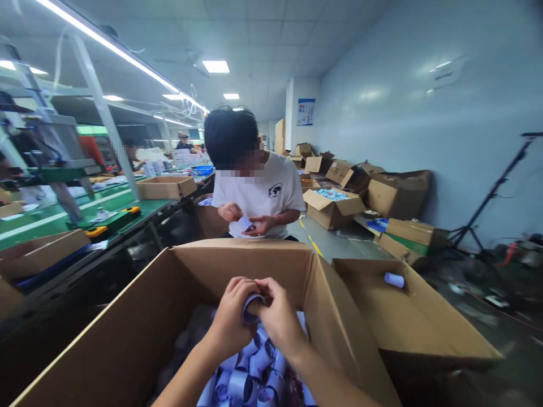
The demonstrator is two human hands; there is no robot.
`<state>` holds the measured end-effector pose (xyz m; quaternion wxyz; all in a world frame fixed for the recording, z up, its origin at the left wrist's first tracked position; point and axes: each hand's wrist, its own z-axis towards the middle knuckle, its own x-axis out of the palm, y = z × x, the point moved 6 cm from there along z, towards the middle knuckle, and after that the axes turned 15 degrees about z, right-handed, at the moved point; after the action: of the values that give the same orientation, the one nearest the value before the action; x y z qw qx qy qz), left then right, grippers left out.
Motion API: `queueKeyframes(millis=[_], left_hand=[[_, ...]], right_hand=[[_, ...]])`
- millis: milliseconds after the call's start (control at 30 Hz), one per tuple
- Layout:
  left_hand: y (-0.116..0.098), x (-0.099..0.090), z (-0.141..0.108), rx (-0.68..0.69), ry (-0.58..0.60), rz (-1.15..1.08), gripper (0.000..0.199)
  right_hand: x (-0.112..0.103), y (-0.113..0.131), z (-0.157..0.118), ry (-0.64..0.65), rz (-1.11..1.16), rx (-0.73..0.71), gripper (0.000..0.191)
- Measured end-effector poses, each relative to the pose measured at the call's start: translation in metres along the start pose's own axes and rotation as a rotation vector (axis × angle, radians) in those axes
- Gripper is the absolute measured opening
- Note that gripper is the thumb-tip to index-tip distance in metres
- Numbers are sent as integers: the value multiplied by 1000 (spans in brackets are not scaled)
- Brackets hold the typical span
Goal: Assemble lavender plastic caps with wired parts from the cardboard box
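Above a large cardboard box (246,257), both my hands are on one short lilac plastic tube (250,310), its round open end facing me. My left hand (232,316) wraps round the tube's left side. From the right, my right hand (278,316) grips it, with the thumb at or inside the opening; the far fingertips are hidden. Beneath my hands, many similar lilac tubes (241,385) lie heaped loosely in the box.
Across the box, a person (263,192) in a white shirt handles a small lilac piece. At right, a cardboard box (407,316) has one lilac tube (394,280) in it. A green conveyor bench (110,198) runs along the left; a black tripod (487,203) stands by the wall.
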<state>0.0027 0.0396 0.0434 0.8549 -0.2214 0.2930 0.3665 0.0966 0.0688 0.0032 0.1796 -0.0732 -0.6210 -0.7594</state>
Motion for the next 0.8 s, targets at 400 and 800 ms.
queueKeyframes(millis=[400,800], left_hand=[[48,21,-16,-229,-86,-126,57],[80,66,-25,-427,505,31,46]], right_hand=[[-33,16,33,12,-90,158,48],[-124,38,54,-120,-626,90,11]])
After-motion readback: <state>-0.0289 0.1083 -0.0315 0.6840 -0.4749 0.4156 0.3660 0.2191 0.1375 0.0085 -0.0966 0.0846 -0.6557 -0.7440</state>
